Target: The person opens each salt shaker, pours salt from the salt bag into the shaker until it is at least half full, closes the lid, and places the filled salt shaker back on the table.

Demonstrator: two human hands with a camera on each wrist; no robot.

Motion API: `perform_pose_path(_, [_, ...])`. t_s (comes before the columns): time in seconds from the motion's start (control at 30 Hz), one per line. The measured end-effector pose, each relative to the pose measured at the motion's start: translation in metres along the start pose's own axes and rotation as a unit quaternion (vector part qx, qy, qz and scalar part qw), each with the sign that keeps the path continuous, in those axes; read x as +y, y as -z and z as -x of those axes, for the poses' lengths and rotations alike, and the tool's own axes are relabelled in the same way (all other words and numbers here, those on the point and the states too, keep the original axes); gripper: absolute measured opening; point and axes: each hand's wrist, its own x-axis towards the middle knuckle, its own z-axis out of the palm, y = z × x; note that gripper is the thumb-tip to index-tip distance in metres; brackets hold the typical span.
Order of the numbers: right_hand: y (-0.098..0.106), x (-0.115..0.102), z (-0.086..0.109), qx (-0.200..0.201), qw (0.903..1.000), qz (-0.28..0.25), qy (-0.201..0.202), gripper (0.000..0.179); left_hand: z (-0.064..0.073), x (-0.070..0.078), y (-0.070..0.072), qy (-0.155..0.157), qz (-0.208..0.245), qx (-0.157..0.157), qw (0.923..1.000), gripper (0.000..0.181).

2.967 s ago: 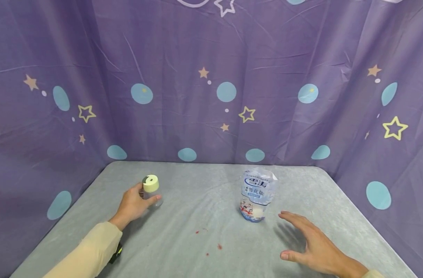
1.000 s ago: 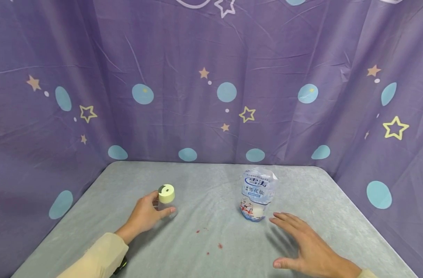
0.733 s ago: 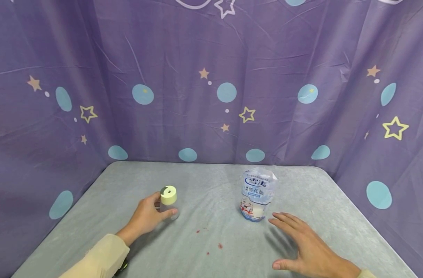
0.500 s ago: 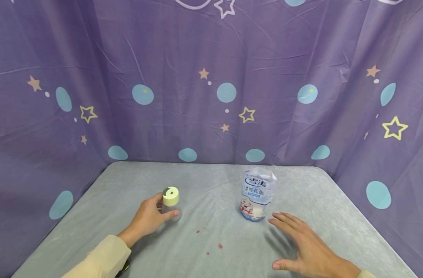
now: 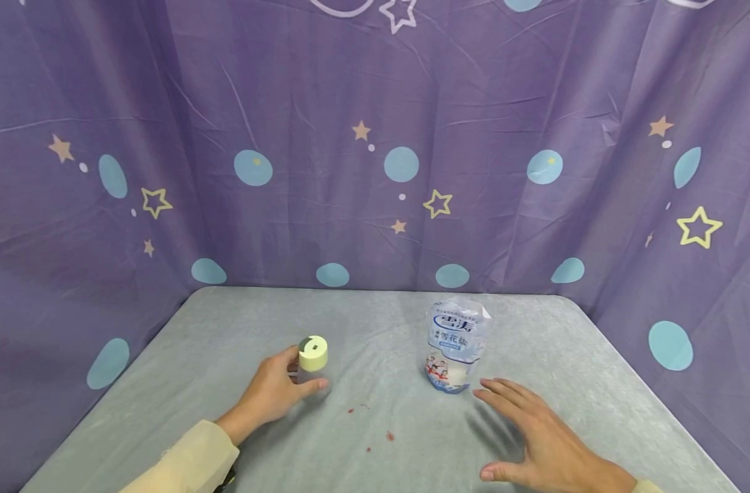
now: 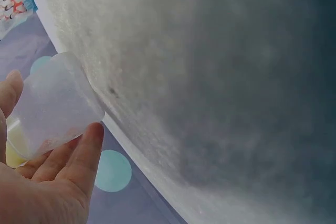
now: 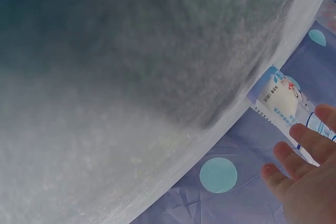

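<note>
My left hand [image 5: 275,387] grips a clear seasoning shaker [image 5: 313,354] with a pale yellow-green lid, thumb on the near side and fingers round the back. The left wrist view shows the translucent shaker body [image 6: 58,103] between thumb and fingers; whether its base touches the table cannot be told. A blue and white salt pouch [image 5: 454,346] stands upright right of centre. Just right of the pouch, my right hand [image 5: 544,438] is held with fingers spread and nothing in it. In the right wrist view, its fingers [image 7: 310,142] overlap the pouch [image 7: 283,98].
The grey table [image 5: 375,315] has a few small red marks [image 5: 390,435] near its middle. Purple curtains [image 5: 326,226] with stars and dots enclose the back and both sides. A dark band shows at the left sleeve [image 5: 193,462].
My left hand has moved right and nearer with the seasoning shaker in its grip. My right hand has shifted slightly left toward the pouch, which stays in place.
</note>
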Motion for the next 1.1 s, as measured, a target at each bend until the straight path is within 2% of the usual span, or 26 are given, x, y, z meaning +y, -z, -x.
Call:
perform_pose_path(0.63, [0.001, -0.004, -0.003, -0.009, 0.9999, 0.005, -0.012, 0.103, 0.005, 0.01, -0.009, 0.006, 0.021, -0.024, 0.9995, 0.052])
perform_pose_path(0.9, [-0.001, -0.005, -0.004, -0.003, 1.0, -0.003, -0.002, 0.102, 0.008, 0.017, -0.012, -0.009, 0.027, -0.025, 0.9993, 0.049])
perform_pose_path(1.1, [-0.002, -0.007, -0.004, -0.003, 1.0, -0.003, -0.001, 0.102, 0.012, 0.023, -0.016, -0.014, 0.04, -0.04, 0.9983, 0.048])
